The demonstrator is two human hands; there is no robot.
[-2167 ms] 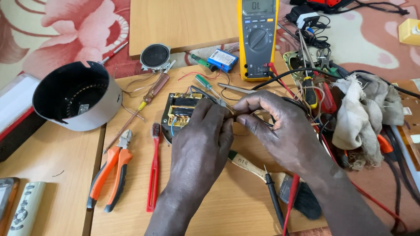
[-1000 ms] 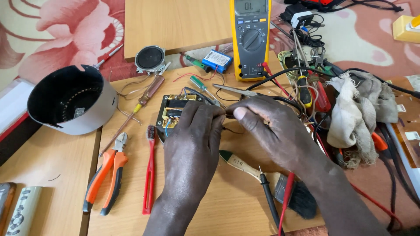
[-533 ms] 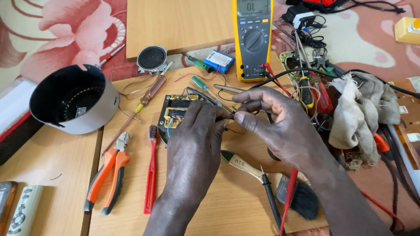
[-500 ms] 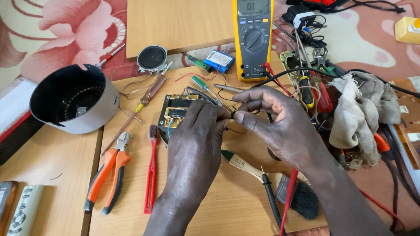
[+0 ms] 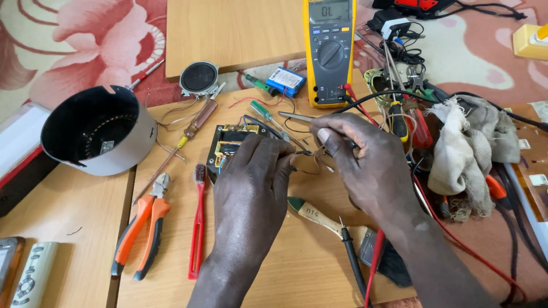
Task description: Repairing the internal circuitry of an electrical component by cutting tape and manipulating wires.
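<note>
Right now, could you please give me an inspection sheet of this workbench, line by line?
Surface: wooden boards laid over a floral cloth.
Job's things: a small transformer lies under the left hand; thin wires run between the two hands.
Clutter: orange pliers, red toothbrush, screwdrivers, paintbrush, grey rag, small speaker, black round housing.
Grippers: the left hand pinches the wires; the right hand holds tweezers to them.
Cables: red and black multimeter leads cross the board.
Surroundings: yellow multimeter, remote control at the left edge.
</note>
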